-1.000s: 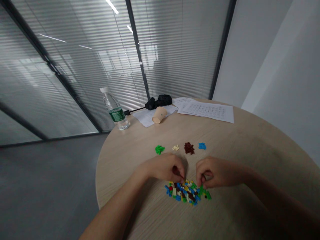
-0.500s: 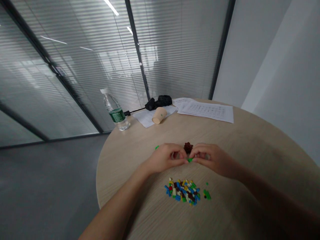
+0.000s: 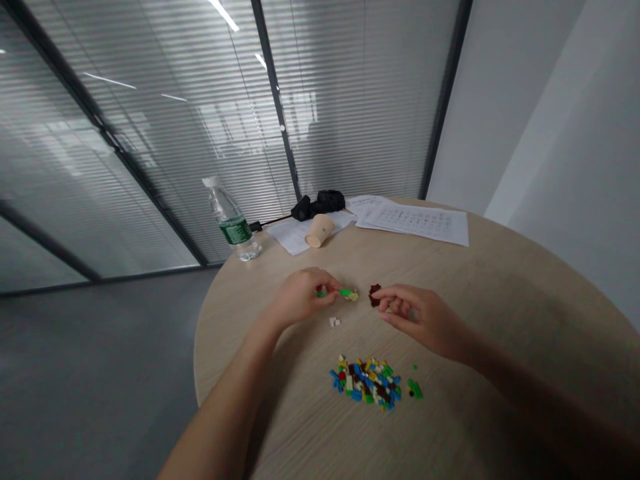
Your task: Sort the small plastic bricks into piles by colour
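One hand point(image 3: 304, 297) (the left, nearly closed) pinches a green piece point(image 3: 345, 292).

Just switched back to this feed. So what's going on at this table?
A person is handling small coloured pieces with bare hands. The left hand pinches a green piece beside the small cream pile. The right hand is at the dark brown pile; whether it holds anything is unclear. A mixed-colour pile lies nearer the person, with a few loose green pieces to its right.
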Available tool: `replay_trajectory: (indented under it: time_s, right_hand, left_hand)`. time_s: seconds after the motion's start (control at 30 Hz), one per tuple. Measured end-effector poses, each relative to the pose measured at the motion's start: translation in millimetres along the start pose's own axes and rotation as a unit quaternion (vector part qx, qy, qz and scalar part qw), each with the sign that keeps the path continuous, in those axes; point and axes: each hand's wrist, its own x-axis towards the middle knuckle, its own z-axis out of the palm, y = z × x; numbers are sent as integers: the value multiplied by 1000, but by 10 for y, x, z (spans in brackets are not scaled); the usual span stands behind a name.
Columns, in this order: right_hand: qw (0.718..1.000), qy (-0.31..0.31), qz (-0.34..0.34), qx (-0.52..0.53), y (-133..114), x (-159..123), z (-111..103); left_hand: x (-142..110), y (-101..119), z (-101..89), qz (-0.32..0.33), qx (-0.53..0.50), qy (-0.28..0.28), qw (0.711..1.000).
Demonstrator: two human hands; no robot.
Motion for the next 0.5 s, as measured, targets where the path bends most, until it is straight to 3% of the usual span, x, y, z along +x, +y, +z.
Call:
replay_trajectory:
  time_s: [0.2, 0.5]
  right_hand:
    - [999, -3, -4, -34, 70, 5, -29]
    - [999, -26, 19, -24, 76, 0, -23]
  left_hand:
    - [-56, -287, -151, -123, 103, -41, 986]
    - [-87, -295, -168, -163, 103, -113, 975]
